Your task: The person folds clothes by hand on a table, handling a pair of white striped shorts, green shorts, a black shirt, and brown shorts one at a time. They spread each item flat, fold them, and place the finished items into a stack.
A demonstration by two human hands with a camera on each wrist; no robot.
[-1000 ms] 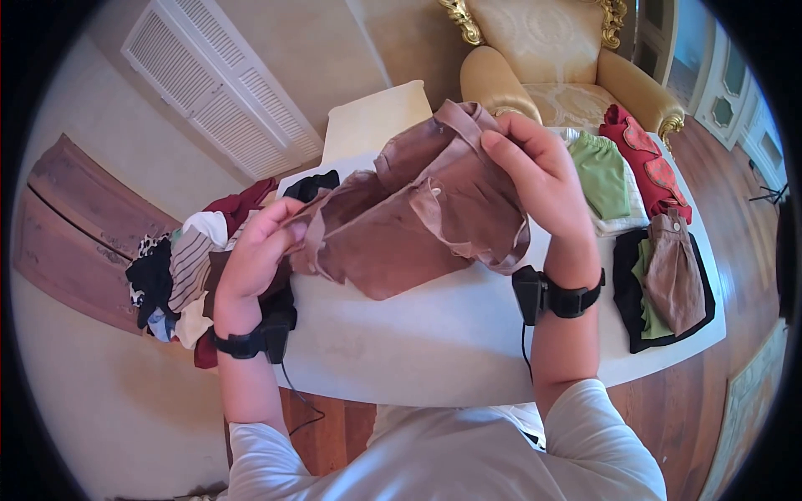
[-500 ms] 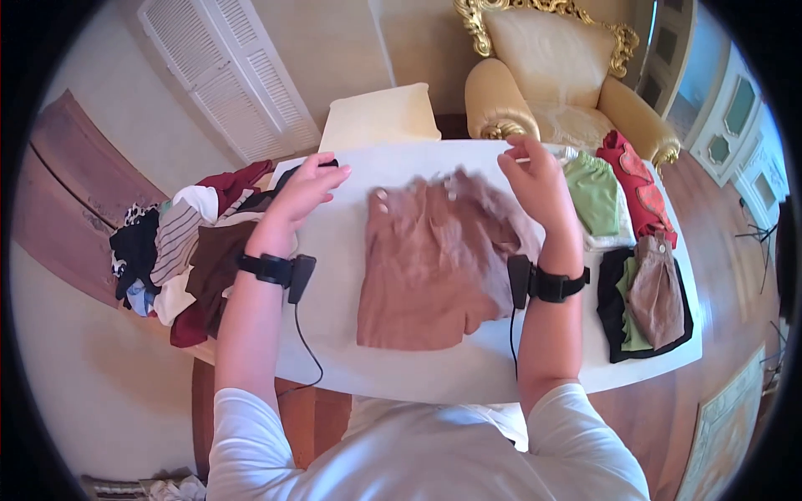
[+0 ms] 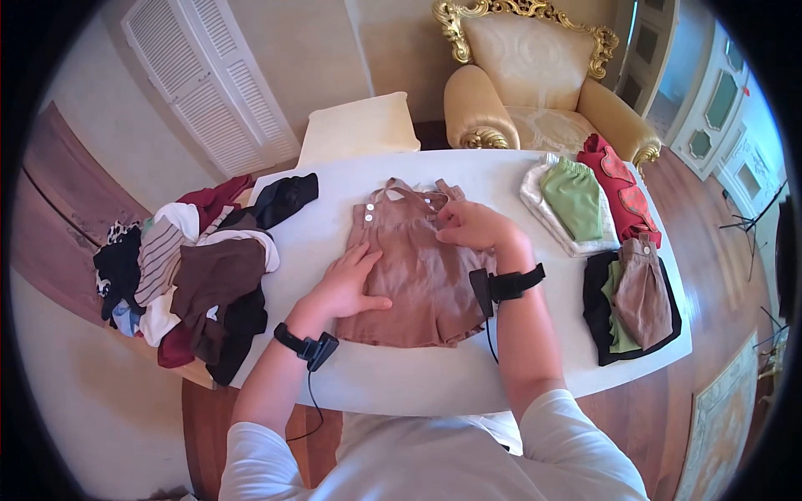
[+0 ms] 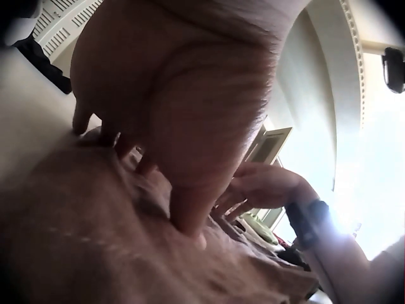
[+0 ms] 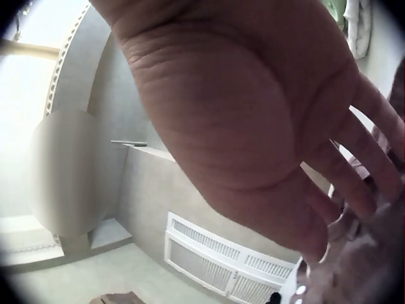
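A dusty-brown romper point(image 3: 409, 284) with shoulder straps, white buttons and short legs lies spread on the white table point(image 3: 393, 380), straps toward the far side. My left hand point(image 3: 347, 282) rests on its left side, fingers spread and fingertips on the cloth; the left wrist view shows the thumb pressing into the fabric. Near the upper right of the bib, my right hand point(image 3: 476, 227) has its fingers bent and pinches the cloth by the strap. The right wrist view shows that thumb and those fingers down at the romper point(image 5: 354, 266).
At the left is a heap of mixed clothes point(image 3: 213, 284). On the right lie green shorts point(image 3: 572, 196) on white cloth, a red garment point(image 3: 618, 188), and brown shorts point(image 3: 643, 292) on black cloth. A cream stool point(image 3: 359, 129) and gold armchair point(image 3: 543, 92) stand beyond the table.
The romper, held up bunched between both hands a second ago, dropped flat onto the table. Both hands, raised apart half a second ago, have come down onto it.
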